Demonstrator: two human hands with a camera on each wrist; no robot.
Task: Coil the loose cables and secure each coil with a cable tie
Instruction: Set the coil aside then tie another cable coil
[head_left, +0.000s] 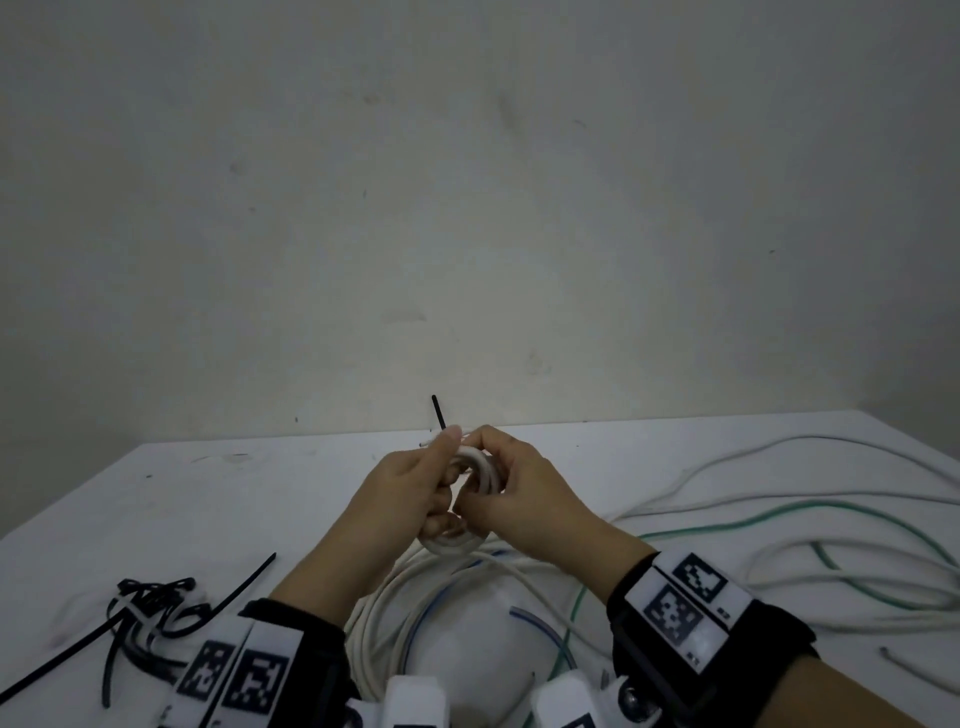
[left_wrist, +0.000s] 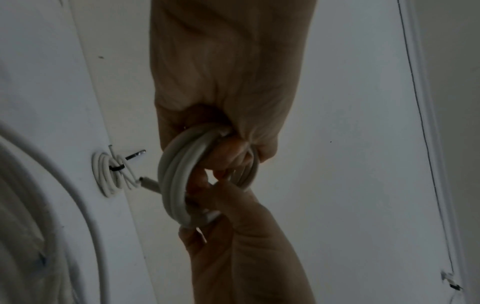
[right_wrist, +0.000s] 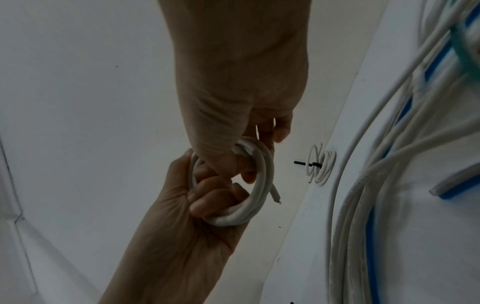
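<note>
The coil (head_left: 478, 470) held between the two hands is white. A smaller coil (left_wrist: 113, 174) lying on the table is also white, with a black cable tie (left_wrist: 116, 168) around it. The table (head_left: 260, 483) is white with a few dark specks; the wall (head_left: 467, 208) behind is pale grey-white with faint smudges. At near left lie black cable ties (head_left: 145, 613). Loose cables at right are white (head_left: 779, 452), green (head_left: 831, 514) and blue (right_wrist: 441, 55). Both wrist bands (head_left: 691, 613) are black, carrying white tags with black square-block patterns.
</note>
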